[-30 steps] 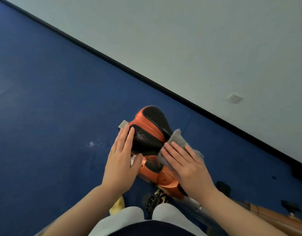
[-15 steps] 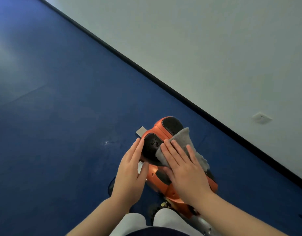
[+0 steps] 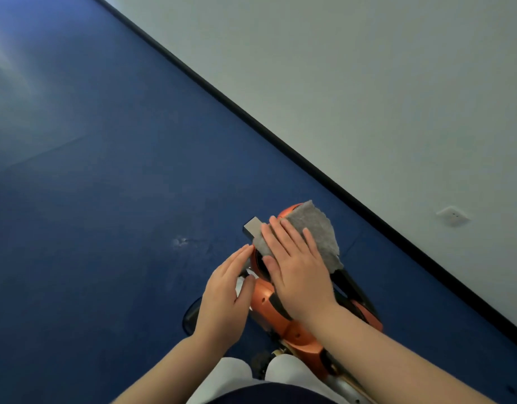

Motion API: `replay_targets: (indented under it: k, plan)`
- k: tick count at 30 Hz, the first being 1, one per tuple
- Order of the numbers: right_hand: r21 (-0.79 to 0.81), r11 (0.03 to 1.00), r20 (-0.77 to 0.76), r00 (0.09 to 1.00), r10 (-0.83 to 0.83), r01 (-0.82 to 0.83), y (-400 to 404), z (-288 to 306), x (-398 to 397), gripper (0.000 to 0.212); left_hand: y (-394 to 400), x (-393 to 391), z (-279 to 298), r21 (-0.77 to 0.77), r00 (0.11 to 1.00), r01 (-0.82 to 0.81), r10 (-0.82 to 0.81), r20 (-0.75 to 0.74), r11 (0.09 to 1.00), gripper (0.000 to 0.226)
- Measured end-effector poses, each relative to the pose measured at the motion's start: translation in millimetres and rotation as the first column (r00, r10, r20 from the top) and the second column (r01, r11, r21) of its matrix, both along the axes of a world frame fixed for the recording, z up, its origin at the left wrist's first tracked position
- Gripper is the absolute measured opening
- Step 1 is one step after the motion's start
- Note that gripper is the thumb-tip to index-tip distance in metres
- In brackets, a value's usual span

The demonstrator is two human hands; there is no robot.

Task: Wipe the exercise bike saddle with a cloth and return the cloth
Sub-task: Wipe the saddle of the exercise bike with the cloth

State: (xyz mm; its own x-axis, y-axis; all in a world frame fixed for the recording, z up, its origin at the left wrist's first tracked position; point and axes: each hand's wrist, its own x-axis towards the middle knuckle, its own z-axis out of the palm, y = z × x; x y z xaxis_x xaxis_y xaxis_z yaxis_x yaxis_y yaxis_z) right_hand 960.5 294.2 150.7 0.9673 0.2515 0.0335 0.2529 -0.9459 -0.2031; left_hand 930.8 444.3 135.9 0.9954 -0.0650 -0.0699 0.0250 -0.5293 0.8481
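The orange and black bike saddle (image 3: 287, 213) is almost fully covered by a grey cloth (image 3: 315, 231) spread over its top. My right hand (image 3: 295, 266) lies flat on the cloth with fingers spread, pressing it onto the saddle. My left hand (image 3: 225, 298) rests open against the saddle's left side, fingertips touching its edge. Below the saddle the orange bike frame (image 3: 289, 325) runs toward my legs.
Blue floor surrounds the bike on the left and ahead. A black skirting strip (image 3: 280, 141) runs diagonally along a pale wall with a socket (image 3: 454, 216). A grey bracket (image 3: 253, 225) sticks out left of the saddle. A black foot (image 3: 191, 316) sits below my left hand.
My right hand has slid the cloth from the saddle's right side up and across its top, now covering most of it. The left hand has stayed on the saddle's left edge.
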Motion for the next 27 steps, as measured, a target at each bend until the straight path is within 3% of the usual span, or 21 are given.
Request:
replay_targets:
  k: [8,12,14,18,24,27]
  plan:
    - [-0.143,0.981,-0.013,0.992,0.127,-0.128,-26.1,-5.8,-25.6,0.055,0.7,4.7,-0.4,-0.063,0.999,0.022,-0.024,-0.023,0.998,0.048]
    - [-0.089,0.996,0.011,1.0,-0.023,0.024,13.3,-0.7,1.0,0.053,-4.5,4.6,6.0,-0.269,0.999,-0.024,0.017,-0.029,0.963,0.04]
    - [-0.121,0.993,0.02,1.0,0.003,-0.001,11.5,-4.6,-5.6,0.053,-6.4,3.1,6.2,-0.343,0.999,-0.046,0.037,-0.032,0.938,0.037]
    - [-0.209,0.968,-0.006,0.99,0.144,-0.142,-19.9,-12.3,-34.8,0.06,-7.2,6.0,5.8,-0.333,0.999,-0.039,0.028,-0.038,0.942,0.035]
    - [-0.08,0.997,0.005,1.0,-0.025,0.025,9.0,-4.6,-10.9,0.059,-30.2,8.6,4.2,-0.238,1.0,-0.018,0.022,0.016,0.971,0.053]
    - [-0.098,0.993,-0.014,0.998,-0.059,0.057,-9.7,-9.6,-30.9,0.06,-41.4,10.2,5.2,-0.14,0.999,0.034,-0.03,0.032,0.99,0.058]
